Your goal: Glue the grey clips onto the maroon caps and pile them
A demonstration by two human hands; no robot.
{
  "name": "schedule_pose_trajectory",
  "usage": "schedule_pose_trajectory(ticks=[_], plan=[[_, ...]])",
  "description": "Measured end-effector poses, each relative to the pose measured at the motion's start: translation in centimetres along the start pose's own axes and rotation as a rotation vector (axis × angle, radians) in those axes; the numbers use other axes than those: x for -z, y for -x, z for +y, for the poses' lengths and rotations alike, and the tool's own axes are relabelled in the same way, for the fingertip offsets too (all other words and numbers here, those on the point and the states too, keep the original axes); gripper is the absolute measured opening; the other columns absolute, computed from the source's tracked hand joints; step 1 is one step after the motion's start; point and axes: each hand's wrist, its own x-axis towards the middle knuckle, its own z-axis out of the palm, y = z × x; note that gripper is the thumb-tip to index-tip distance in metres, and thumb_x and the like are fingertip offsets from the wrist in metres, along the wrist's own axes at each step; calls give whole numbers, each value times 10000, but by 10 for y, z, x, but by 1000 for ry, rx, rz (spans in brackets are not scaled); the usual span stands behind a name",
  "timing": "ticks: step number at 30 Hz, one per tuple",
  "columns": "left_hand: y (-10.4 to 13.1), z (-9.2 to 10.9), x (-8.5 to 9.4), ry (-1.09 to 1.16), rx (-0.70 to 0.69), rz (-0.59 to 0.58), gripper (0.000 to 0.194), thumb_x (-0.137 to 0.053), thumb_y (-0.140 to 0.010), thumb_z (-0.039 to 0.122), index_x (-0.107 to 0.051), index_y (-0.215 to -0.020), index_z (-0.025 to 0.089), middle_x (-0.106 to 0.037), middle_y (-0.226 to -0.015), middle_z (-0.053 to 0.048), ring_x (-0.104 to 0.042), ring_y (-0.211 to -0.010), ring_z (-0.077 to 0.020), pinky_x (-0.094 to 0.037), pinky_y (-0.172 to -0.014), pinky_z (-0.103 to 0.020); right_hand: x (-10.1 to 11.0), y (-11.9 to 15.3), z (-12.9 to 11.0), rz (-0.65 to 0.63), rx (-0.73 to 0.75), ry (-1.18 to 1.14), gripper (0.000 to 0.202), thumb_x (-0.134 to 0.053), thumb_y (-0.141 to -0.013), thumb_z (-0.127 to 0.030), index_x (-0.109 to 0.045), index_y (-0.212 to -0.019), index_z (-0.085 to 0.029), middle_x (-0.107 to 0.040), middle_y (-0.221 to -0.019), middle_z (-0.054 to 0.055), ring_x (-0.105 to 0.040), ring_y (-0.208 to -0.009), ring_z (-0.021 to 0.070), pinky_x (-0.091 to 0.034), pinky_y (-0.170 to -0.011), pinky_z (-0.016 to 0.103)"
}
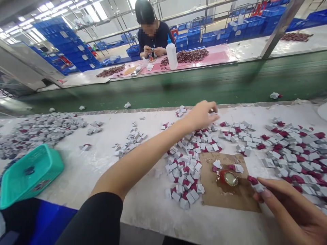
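Observation:
My left hand is stretched out over the far edge of the table, near the green belt. Its fingers are bent and apart, and nothing shows between them. At the lower right, my right hand pinches a small grey and dark red piece between thumb and fingertips. That piece is beside a brown cardboard sheet. On the sheet sits a small round red dish with a pale centre, in a wet-looking brown patch. Two similar pieces lie by the dish.
Heaps of grey and dark red pieces flank the cardboard, with another heap at right and a grey heap at left. A green basket stands at left. Across the belt, a person works beside a white bottle.

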Motion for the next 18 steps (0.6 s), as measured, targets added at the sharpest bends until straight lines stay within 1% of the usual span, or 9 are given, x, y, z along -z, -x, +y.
schedule_pose_trajectory(ticks=[3, 6, 8, 10, 11, 13, 14, 16, 18], plan=[[-7, 37, -26, 60, -147, -92, 125, -765, -1075, 278, -795, -1174, 207, -807, -1210, -99, -767, -1120, -266, -603, -1022, -383, -3, -5, -19, -29, 54, -20, 229, -889, -1016, -513, -936, -1139, -326, -861, -971, 36, -805, -723, 201, -712, -685, 265], [-18, 74, -44, 36, -212, -66, 162, -694, -1106, 212, -781, -1237, 172, -778, -1324, -163, -736, -1256, -320, -565, -1128, -449, -8, -8, -31, -22, 78, -85, 217, -884, -1023, -486, -941, -1104, -293, -836, -912, 48, -797, -699, 200, -702, -658, 274], [-21, 98, -52, 9, -258, -45, 190, -669, -1126, 219, -774, -1277, 170, -760, -1376, -184, -697, -1359, -357, -520, -1201, -492, -9, -9, -34, -11, 78, -121, 209, -889, -1022, -474, -944, -1101, -288, -819, -860, 42, -795, -688, 195, -693, -650, 269], [-19, 117, -55, -3, -342, -76, 219, -687, -1144, 300, -769, -1321, 199, -773, -1369, -166, -693, -1365, -362, -509, -1217, -511, -9, -8, -35, 1, 67, -147, 226, -899, -1013, -493, -944, -1079, -281, -810, -827, 40, -792, -667, 195, -689, -640, 273], [-17, 123, -56, 0, -372, -105, 253, -715, -1142, 361, -767, -1349, 225, -786, -1352, -144, -706, -1338, -348, -518, -1208, -503, -9, -8, -35, 6, 57, -154, 247, -903, -1007, -512, -942, -1067, -276, -806, -813, 40, -791, -659, 197, -689, -636, 279], [-11, 123, -52, 1, -342, -136, 338, -776, -1115, 473, -765, -1396, 286, -805, -1324, -95, -726, -1299, -310, -535, -1196, -465, -8, -8, -35, 11, 43, -170, 288, -911, -995, -548, -940, -1055, -268, -797, -789, 40, -787, -648, 204, -689, -625, 290], [-8, 117, -47, -10, -277, -124, 365, -793, -1102, 500, -767, -1408, 301, -804, -1327, -87, -728, -1302, -301, -536, -1198, -454, -8, -8, -35, 9, 46, -180, 300, -913, -991, -559, -941, -1052, -266, -793, -781, 40, -786, -645, 206, -688, -617, 289], [-2, 92, -31, -66, -65, -38, 356, -788, -1105, 462, -774, -1409, 277, -784, -1376, -119, -715, -1350, -333, -535, -1213, -482, -8, -9, -34, 1, 61, -196, 293, -910, -994, -549, -947, -1064, -268, -797, -796, 44, -788, -654, 202, -685, -608, 277], [3, 55, -6, -155, 171, 74, 338, -734, -1125, 349, -761, -1430, 208, -730, -1489, -209, -668, -1439, -436, -521, -1235, -608, -9, -9, -34, -13, 85, -203, 256, -897, -1011, -513, -953, -1088, -275, -812, -841, 49, -794, -675, 192, -685, -615, 256]])
